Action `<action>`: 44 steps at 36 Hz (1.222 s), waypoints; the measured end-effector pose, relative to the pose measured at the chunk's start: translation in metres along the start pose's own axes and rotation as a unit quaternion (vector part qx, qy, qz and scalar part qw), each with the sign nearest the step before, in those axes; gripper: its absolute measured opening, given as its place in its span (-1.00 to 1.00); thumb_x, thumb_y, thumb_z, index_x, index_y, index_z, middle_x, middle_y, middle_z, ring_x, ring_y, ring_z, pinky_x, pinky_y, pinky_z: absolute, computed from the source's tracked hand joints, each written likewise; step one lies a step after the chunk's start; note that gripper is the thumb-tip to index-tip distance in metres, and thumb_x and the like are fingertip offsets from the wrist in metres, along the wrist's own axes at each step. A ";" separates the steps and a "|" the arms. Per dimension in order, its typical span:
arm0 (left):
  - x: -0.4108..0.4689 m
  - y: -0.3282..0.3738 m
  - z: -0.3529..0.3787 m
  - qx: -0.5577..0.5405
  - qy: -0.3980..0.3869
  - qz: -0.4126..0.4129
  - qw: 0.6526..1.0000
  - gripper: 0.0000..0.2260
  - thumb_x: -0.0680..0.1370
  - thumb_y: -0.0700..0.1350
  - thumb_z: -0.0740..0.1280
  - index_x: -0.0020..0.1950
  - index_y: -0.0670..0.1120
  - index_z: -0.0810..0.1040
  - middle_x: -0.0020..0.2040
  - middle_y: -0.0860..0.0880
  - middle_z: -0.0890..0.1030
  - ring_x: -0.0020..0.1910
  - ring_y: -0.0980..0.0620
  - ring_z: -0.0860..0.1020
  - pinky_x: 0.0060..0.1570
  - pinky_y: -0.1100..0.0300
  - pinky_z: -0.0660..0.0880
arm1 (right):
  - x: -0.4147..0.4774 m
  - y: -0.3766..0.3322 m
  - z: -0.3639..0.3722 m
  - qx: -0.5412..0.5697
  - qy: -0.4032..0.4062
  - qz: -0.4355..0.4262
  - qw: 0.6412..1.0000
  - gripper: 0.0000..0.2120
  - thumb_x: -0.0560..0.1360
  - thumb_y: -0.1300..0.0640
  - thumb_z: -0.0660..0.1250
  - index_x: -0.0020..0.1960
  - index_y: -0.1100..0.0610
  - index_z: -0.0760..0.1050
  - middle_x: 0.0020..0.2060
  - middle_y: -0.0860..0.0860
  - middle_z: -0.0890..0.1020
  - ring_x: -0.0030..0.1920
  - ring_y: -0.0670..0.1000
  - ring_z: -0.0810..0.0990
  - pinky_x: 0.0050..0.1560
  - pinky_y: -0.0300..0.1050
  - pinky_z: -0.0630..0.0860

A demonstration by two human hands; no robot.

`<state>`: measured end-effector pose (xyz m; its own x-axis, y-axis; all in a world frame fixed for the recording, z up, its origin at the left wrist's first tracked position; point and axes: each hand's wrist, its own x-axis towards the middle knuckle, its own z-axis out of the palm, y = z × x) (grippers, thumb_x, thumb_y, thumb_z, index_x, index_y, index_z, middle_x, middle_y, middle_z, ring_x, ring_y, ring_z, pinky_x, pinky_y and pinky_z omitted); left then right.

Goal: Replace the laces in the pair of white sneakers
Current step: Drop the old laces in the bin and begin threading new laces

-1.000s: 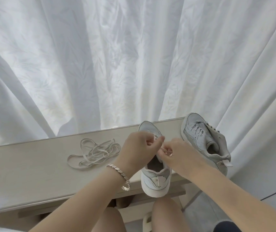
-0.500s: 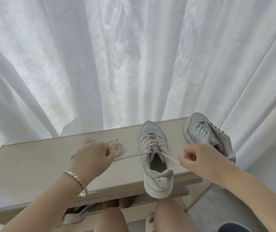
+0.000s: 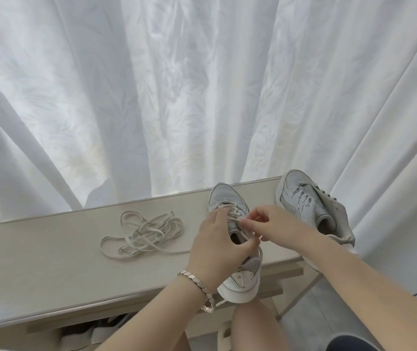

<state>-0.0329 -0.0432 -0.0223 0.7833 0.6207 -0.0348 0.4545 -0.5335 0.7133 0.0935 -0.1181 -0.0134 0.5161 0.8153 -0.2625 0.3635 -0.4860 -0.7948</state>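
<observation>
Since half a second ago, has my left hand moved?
Yes. The left hand has come rightward, off the loose lace pile and onto the near sneaker.

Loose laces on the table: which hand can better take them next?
Probably the left hand: the loose laces lie on its side; the right hand pinches the near sneaker's lace, farther away.

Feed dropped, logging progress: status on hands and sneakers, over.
Left hand grips near sneaker at its opening; right hand pinches its lace. Second sneaker laced, tilted at table edge. Loose lace left of hands, nothing blocking.
</observation>
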 end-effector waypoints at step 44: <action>0.006 -0.024 0.008 -0.062 -0.040 -0.043 0.996 -0.28 0.16 0.35 0.37 0.29 0.26 0.29 0.23 0.34 0.31 0.25 0.20 0.38 0.26 0.07 0.38 | 0.033 -0.022 -0.058 0.011 0.091 0.110 0.990 -0.64 0.61 0.04 0.12 -0.32 0.16 0.37 -0.60 -0.04 0.28 -0.58 -0.03 0.26 -0.54 -0.27 0.22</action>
<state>-0.0360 -0.0314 -0.0449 0.7773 0.6109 -0.1505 0.4689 -0.4030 0.7859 0.1470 -0.0991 0.0269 0.7131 0.6188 -0.3295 0.2110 -0.6376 -0.7409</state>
